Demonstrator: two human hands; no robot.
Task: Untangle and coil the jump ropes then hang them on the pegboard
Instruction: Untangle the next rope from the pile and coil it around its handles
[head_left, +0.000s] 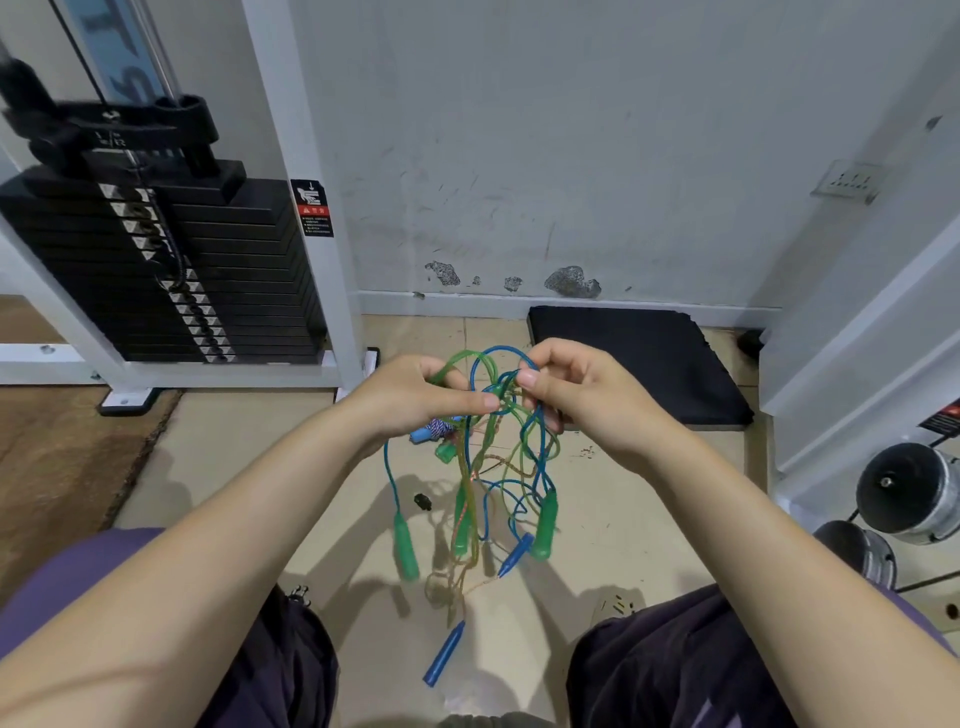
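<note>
A tangle of jump ropes (493, 457) hangs in front of me, blue, green and pale orange cords knotted together. My left hand (415, 395) pinches a green loop at the top of the knot. My right hand (576, 389) pinches blue and green cords beside it, fingers curled. Green handles (406, 548) (544, 525) and blue handles (445, 653) (515, 555) dangle below. A blue-and-white braided rope piece (434, 430) shows under my left hand. No pegboard is in view.
A black weight stack (171, 270) in a white frame stands at the left. A black foam mat (639, 364) lies against the wall. Dumbbells (909, 493) sit at the right. My knees frame the tiled floor (234, 467) below the ropes.
</note>
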